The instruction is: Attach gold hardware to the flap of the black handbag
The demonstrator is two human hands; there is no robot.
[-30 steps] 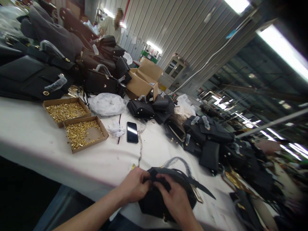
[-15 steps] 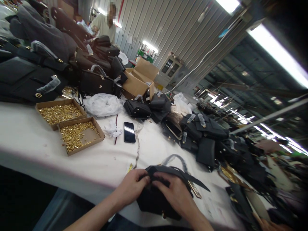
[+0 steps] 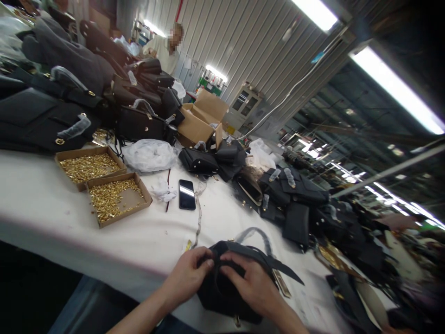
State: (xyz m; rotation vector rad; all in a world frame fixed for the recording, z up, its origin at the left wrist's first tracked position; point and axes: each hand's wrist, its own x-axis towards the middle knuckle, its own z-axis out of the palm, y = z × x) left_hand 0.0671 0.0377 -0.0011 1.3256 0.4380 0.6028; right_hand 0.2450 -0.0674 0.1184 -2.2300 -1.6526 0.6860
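Left hand: the left hand is curled around the near left edge of a small black leather handbag, fingers closed on its rim.
Right hand: the right hand lies on top of the same bag, fingers bent and gripping its dark strap.
Bag: it sits at the near edge of the white-covered table, under both hands.
Beyond the left hand: a black smartphone lies flat.
Farther left: two shallow cardboard trays of small gold fittings.
Far back: a person in a pale shirt.
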